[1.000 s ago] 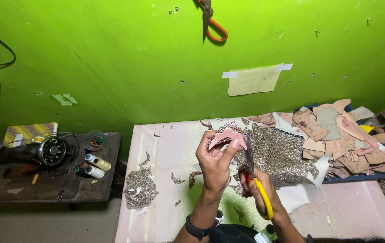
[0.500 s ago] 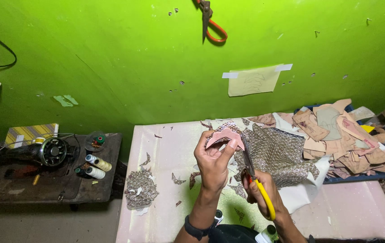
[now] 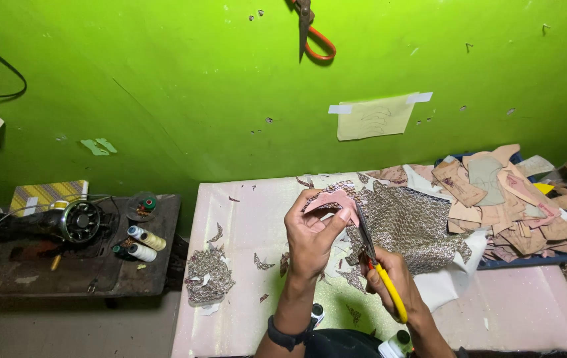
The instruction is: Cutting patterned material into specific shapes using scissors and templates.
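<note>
Pink cutout between hands, scissors seemingly touching.

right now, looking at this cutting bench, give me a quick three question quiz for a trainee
1. True or false: the right hand holds yellow-handled scissors.
2. What does the left hand pinch? A) a thread spool B) a pink cut piece C) a plug
3. Fill in: the sewing machine sits on the dark table to the ______ of the pink bench.

Key
1. True: the blades meet the pink cut piece.
2. B: the thread spools lie by the sewing machine, away from both hands.
3. left
</note>
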